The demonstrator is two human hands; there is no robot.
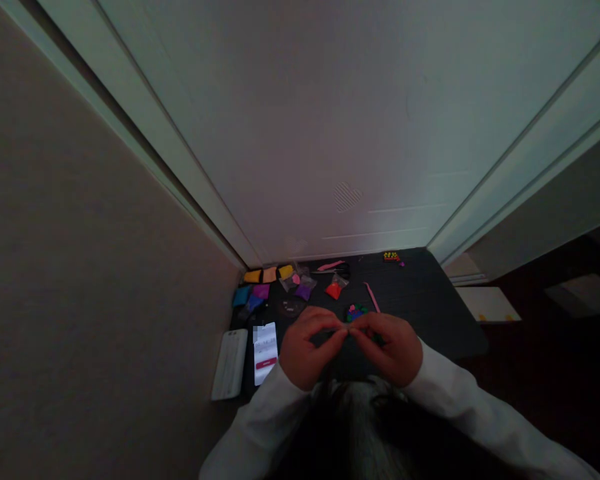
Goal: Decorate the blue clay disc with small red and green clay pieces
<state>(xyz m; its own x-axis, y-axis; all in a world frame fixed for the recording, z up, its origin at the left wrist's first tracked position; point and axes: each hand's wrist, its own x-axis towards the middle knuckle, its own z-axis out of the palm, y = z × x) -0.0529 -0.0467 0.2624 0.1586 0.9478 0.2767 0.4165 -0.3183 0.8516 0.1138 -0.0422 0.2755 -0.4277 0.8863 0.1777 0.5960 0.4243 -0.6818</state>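
My left hand (306, 348) and my right hand (391, 348) meet at their fingertips above the dark table (420, 293). Thumb and forefinger of each are pinched together; whatever lies between them is too small and dim to make out. Just beyond the fingers sits a small colourful piece (355, 312) with blue, green and pink parts, partly hidden by my right hand. A slim pink tool (371, 297) lies behind that hand. Farther back is a clear bag with red material (334, 290) in it.
Several coloured packets, among them a yellow packet (253, 277) and a purple packet (303, 292), lie at the back left. Scissors (343, 270) rest near the wall. A lit phone (266, 353) and a white device (230, 363) are left. A yellow-dotted piece (391, 256) sits back right.
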